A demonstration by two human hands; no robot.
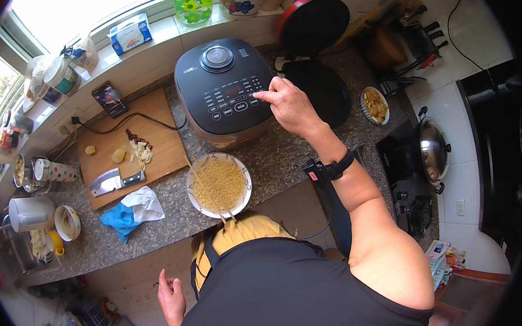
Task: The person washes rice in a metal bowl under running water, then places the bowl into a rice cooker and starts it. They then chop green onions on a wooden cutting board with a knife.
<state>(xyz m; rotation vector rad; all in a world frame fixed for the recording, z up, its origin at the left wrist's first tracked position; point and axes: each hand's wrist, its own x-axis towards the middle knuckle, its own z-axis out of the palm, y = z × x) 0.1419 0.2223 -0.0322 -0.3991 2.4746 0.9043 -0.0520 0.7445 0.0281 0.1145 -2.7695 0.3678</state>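
Note:
My right hand [287, 103] reaches over a black electric cooker [220, 81] with a round knob on its lid. Its index finger is stretched out and meets the button panel [236, 98] on the right side; the other fingers curl in, holding nothing. Lower left, my left hand [172, 296] hangs beside my body, off the counter, with empty, parted fingers. Just in front of the cooker stands a white bowl [246, 168] of small yellow kernels [221, 189], which look like corn. A pair of chopsticks [203, 183] lies across it, ends past the near rim.
Left of the cooker, a wooden cutting board [161, 120] bears a cleaver [115, 180], sliced garlic [140, 154] and ginger [119, 155]. A power cord [137, 115] crosses it; a phone [109, 100] leans behind. Rightward are an open electric griddle [317, 89], a ribbed dish [374, 105] and a lidded wok [433, 149].

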